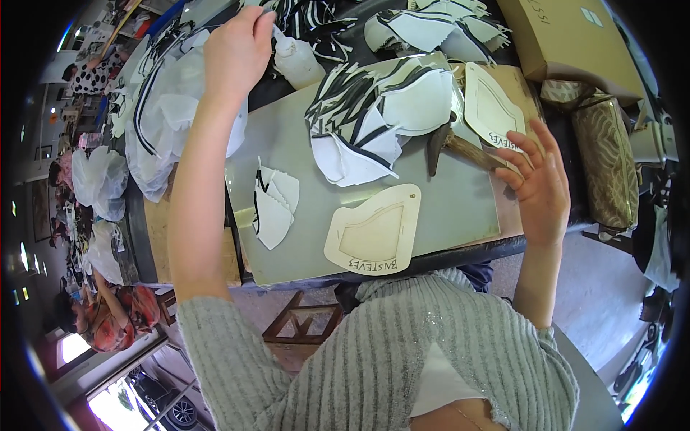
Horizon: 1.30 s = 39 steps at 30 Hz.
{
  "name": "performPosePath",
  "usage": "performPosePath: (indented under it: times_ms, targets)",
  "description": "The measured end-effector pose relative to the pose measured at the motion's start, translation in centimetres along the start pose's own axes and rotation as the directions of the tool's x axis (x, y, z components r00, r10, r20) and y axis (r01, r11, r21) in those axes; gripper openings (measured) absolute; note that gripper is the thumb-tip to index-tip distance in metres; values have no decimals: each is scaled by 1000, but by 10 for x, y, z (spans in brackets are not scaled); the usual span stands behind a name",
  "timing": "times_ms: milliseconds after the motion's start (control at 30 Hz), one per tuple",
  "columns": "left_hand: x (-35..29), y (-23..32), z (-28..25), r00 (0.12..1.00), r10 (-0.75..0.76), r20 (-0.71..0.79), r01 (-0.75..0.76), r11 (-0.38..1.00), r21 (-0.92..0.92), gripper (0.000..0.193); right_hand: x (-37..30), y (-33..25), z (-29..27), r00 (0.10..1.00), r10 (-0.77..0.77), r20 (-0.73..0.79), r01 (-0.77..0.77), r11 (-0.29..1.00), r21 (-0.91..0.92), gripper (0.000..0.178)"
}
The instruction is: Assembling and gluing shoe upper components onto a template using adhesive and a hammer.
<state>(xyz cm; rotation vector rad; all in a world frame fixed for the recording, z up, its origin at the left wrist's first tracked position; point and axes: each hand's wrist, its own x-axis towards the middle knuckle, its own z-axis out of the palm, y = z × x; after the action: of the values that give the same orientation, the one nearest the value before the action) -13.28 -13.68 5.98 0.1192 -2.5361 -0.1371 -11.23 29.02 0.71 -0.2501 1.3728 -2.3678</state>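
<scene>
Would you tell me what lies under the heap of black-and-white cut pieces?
The heap of black-and-white cut pieces rests on the grey work board and covers part of the wooden-handled hammer's head; anything beneath is hidden.

Grey tabletop (pixel 445 215) is the landmark. At its far left corner, left hand (pixel 237 50) pinches the nozzle of a white squeeze bottle (pixel 298 63). At its right edge, right hand (pixel 540 188) is open, fingers spread, fingertips on the wooden handle of a hammer (pixel 460 147). Pile of black-and-white cut pieces (pixel 374 115) sits far-centre. Small stack of white pieces (pixel 273 205) left of centre. Cream template (pixel 374 237) near front edge; second cream template (pixel 492 108) at far right. Cardboard box (pixel 568 39) beyond far right corner.
</scene>
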Motion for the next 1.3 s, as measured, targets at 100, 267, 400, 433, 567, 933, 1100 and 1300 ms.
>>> performPosePath:
  times_ms: [100,267,400,433,567,933,1100,1300]
  targets:
    - [-8,30,-13,995,-20,95,20,1000,1,39,-4,8,5,998,64,26,-62,997,-51,46]
    - [-63,65,-40,997,17,75,5,958,-285,50,-3,24,32,974,161,161,-110,952,-285,33]
    - [-110,95,-46,912,126,390,9,945,-326,39,1,32,64,949,157,273,-44,924,-379,35]
    - [-111,91,-47,913,129,388,6,945,-328,39,1,33,70,950,154,272,-41,924,-380,35]
    - [-111,75,-57,772,17,635,442,703,-557,20,3,28,83,939,38,341,160,829,-535,39]
    - [-113,80,-42,922,42,385,377,132,-917,11,36,8,68,948,178,264,-34,881,-472,24]
    - [-138,34,-40,822,-200,534,307,944,-120,6,48,9,51,966,193,172,-78,852,-517,26]
    - [-118,104,-67,974,-86,209,173,879,-445,20,52,6,74,864,364,347,-103,804,-586,26]
